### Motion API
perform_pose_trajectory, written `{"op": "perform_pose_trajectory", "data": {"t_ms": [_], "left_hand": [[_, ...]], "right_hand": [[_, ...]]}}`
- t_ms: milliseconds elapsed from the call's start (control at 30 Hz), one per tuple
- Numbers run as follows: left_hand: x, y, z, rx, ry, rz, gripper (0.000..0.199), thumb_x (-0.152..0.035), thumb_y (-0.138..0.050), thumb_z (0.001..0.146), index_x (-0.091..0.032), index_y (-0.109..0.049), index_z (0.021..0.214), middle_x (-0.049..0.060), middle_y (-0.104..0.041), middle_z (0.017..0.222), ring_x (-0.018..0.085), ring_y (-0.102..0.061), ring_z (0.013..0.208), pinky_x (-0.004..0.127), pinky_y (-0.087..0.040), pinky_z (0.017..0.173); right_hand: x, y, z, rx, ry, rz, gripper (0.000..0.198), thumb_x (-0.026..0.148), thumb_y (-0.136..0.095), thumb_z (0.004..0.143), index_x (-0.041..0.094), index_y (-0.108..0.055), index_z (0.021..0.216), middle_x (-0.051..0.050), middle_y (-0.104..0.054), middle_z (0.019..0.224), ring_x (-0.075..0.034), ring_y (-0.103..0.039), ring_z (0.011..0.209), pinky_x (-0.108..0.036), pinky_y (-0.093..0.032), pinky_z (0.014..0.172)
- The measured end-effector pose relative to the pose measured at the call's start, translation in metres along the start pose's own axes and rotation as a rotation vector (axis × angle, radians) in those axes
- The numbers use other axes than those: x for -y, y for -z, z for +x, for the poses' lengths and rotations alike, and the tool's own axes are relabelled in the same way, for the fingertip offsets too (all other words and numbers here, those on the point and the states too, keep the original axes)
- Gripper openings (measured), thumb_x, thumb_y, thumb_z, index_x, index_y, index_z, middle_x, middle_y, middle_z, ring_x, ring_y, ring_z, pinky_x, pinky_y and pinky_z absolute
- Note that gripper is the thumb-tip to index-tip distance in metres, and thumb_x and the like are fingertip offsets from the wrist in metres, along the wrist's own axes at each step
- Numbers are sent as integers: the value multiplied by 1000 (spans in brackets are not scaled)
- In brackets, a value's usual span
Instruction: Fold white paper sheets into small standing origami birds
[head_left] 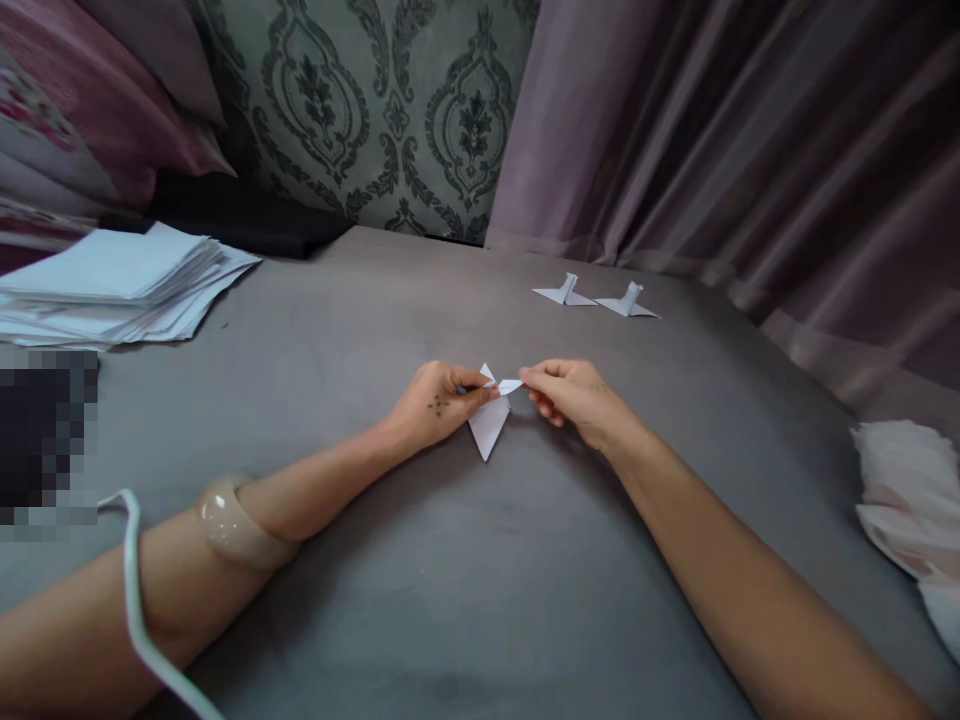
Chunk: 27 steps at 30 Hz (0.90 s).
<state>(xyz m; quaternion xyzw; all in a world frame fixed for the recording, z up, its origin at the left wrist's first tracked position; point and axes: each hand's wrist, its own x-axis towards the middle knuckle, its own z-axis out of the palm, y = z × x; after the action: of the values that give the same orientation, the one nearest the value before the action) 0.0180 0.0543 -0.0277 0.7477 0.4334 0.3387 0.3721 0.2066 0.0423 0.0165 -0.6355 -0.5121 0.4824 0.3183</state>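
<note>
A small folded white paper figure (489,428) is held between my two hands above the grey surface, one pointed flap hanging down toward me. My left hand (437,403) pinches its middle between thumb and fingers. With thumb and forefinger, my right hand (568,393) grips the narrow tip that sticks out to the right; its other fingers are curled. Farther back stand two finished-looking folded paper figures, a left one (568,290) and a right one (630,300), each with flat pointed wings and an upright part. Their wing tips meet or nearly meet.
A stack of white paper sheets (112,270) lies at the left, near a black cloth (247,215). A white cable (133,590) crosses my left forearm. Crumpled white fabric (907,490) lies at the right edge. Purple curtains (570,130) hang behind the grey surface (450,600).
</note>
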Motion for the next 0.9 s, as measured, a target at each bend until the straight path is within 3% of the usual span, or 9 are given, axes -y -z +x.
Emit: {"op": "perform_pose_trajectory", "data": {"t_ms": [67,167,267,433,600,900], "left_hand": [[2,0,0,-19,11,-28,32,-42,-60,84,-15,-77,87,0,-65,65,12,-52,59,21,-37,52],[2,1,1,-30,33,-45,31,-42,-61,82,-15,-77,87,0,-63,64,11,-50,60,20,-36,53],[1,0,1,-23,20,-53,30,-40,-62,82,-15,-76,84,-1,-60,63,10,-48,60,20,-35,53],[1,1,2,16,12,-28,28,-38,-59,84,-15,-75,84,-2,-56,61,10,-45,59,19,-33,53],[0,2,3,65,-7,24,27,-35,-56,84,-14,-73,82,-3,-54,62,9,-44,58,19,-33,53],[7,-1,2,25,-16,-26,29,-40,-57,84,-17,-75,82,-2,-62,64,11,-49,59,20,-37,54]], "right_hand": [[-5,3,0,-6,227,-71,3,22,-60,76,19,-60,79,1,-59,73,-8,-52,57,-19,-37,46],[-12,3,0,60,532,-232,19,14,-58,74,22,-61,90,-1,-62,92,-11,-58,76,-20,-43,59],[-18,1,0,49,672,-419,23,9,-52,78,23,-62,92,-1,-61,94,-12,-58,79,-22,-42,64],[-22,-3,0,-22,728,-575,22,10,-48,85,23,-64,93,-2,-63,96,-13,-57,79,-25,-41,70],[-24,-3,2,-28,786,-549,20,11,-51,87,21,-66,94,-2,-66,95,-13,-59,77,-25,-42,70],[-21,0,1,10,805,-509,15,17,-54,89,21,-68,91,-2,-69,91,-14,-60,81,-27,-44,75]]}}
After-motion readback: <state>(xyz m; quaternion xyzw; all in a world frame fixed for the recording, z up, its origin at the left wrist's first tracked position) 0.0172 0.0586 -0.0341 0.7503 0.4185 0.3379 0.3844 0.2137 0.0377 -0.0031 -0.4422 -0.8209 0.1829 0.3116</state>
